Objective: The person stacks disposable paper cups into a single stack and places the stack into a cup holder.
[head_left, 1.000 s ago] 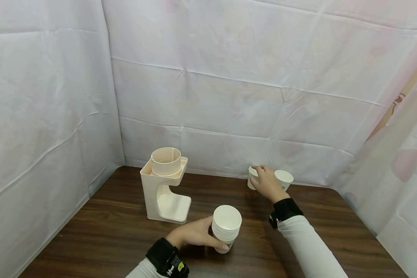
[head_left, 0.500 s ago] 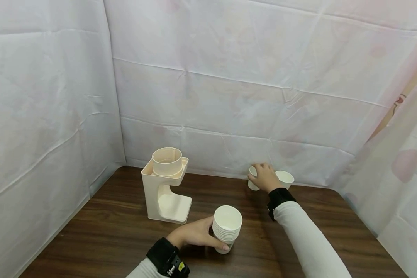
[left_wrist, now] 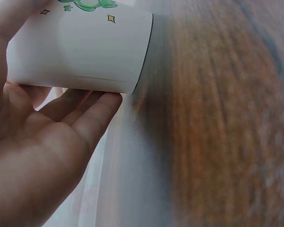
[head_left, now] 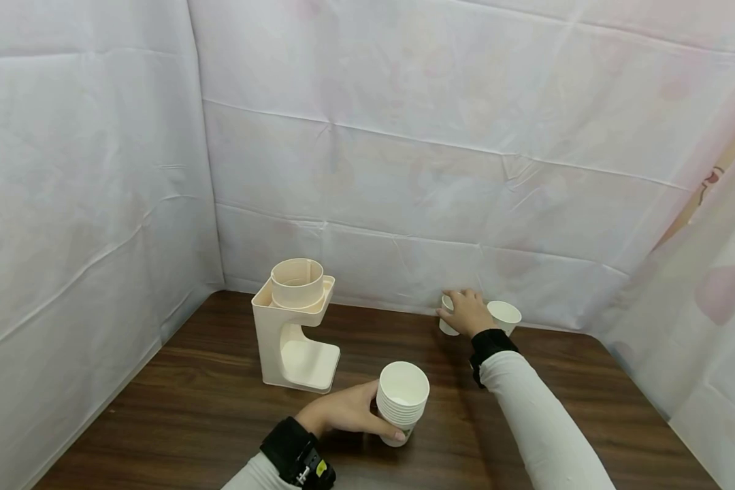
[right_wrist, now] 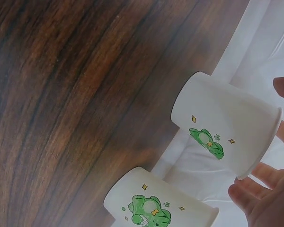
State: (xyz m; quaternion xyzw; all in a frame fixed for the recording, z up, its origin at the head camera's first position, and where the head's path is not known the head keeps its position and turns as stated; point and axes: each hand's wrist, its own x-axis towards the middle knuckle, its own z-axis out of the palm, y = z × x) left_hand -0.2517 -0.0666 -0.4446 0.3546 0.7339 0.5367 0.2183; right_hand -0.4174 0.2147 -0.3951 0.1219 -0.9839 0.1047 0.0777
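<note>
My left hand (head_left: 348,410) grips a stack of white paper cups (head_left: 401,401) near the front of the table. Up close in the left wrist view, the outer cup (left_wrist: 85,52) carries a green cartoon print, with thumb and fingers around it. At the table's back edge my right hand (head_left: 468,314) reaches over a single paper cup (head_left: 448,328). In the right wrist view this cup (right_wrist: 227,120) stands upright on the table; fingers lie at its rim and the thumb is apart from it. A second single cup (head_left: 504,313) stands just to the right.
A cream stand (head_left: 269,347) with a round tube (head_left: 297,292) on top and a flat base stands left of the stack. White cloth (head_left: 367,170) hangs behind and along both sides of the dark wooden table (head_left: 177,401).
My right hand has shifted slightly left and lower around the left cup at the back, its fingers nearer the rim. The left hand and its stack stay in place.
</note>
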